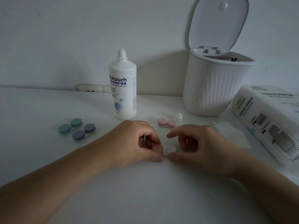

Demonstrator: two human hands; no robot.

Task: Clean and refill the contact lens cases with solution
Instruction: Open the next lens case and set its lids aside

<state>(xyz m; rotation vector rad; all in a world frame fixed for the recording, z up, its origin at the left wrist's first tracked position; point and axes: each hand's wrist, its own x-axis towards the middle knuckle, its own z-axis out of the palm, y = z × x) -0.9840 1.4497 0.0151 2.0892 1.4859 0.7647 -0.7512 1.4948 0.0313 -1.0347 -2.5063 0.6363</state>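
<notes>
Nearest the camera, two bare forearms reach in over the white tabletop (145, 191). The left hand (134, 141) has its fingers curled, pinching the pinkish cap end of a small pale contact lens case (168, 150) between thumb and forefinger. The right hand (199, 143) curls round the case's other, whitish end, thumb underneath and forefinger stretched out above it. The case sits low between the two hands, at or just above the table; much of it is hidden by the fingers, and motion blur softens its outline.

Just beside the right hand lies a crumpled white tissue (231, 135). Further right, a white cardboard tissue paper box (265, 120) lies at an angle.

Behind the hands rests a pink two-well lens case with caps on (166, 122), and touching it stands a small white bottle cap (178, 118). To the left, well apart from the hands, a green capped lens case (70, 126) and a purple capped lens case (84, 131) lie side by side.

Further back stands a tall white plastic solution bottle (123, 92), upright and uncapped. To its right sits a ribbed white bin (215, 84) with its lid raised, against the white wall.
</notes>
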